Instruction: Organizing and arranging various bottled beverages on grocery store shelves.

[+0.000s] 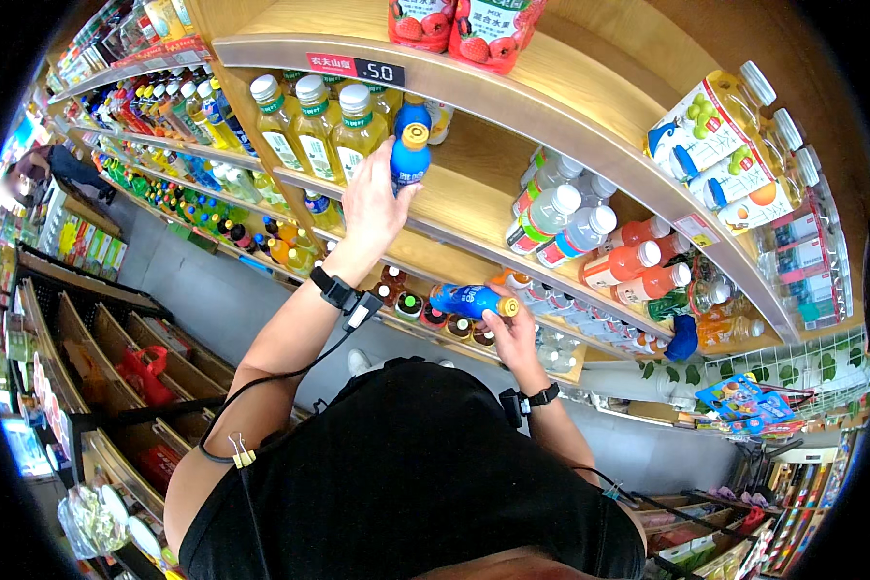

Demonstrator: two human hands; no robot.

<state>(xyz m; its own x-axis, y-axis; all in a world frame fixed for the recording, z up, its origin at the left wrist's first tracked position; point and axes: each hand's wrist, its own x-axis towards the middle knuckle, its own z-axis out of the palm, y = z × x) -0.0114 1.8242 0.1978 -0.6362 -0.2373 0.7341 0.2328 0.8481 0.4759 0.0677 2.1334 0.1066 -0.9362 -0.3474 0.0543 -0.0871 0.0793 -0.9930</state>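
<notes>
On the upper wooden shelf, my left hand grips a small blue drink bottle with an orange cap. Just behind that bottle stands another blue-capped one. Yellow tea bottles with white caps stand directly to its left. Lower down and to the right, my right hand holds a second blue bottle with a yellow-orange cap, tilted on its side, in front of the lower shelves. Its fingers are partly hidden behind the bottle.
Clear bottles with white caps and pink-orange drink bottles share the shelf to the right. A metal shelf edge with a price tag runs above. Dark-capped bottles line the bottom shelf. A slatted wooden rack stands at the left; a person is far off.
</notes>
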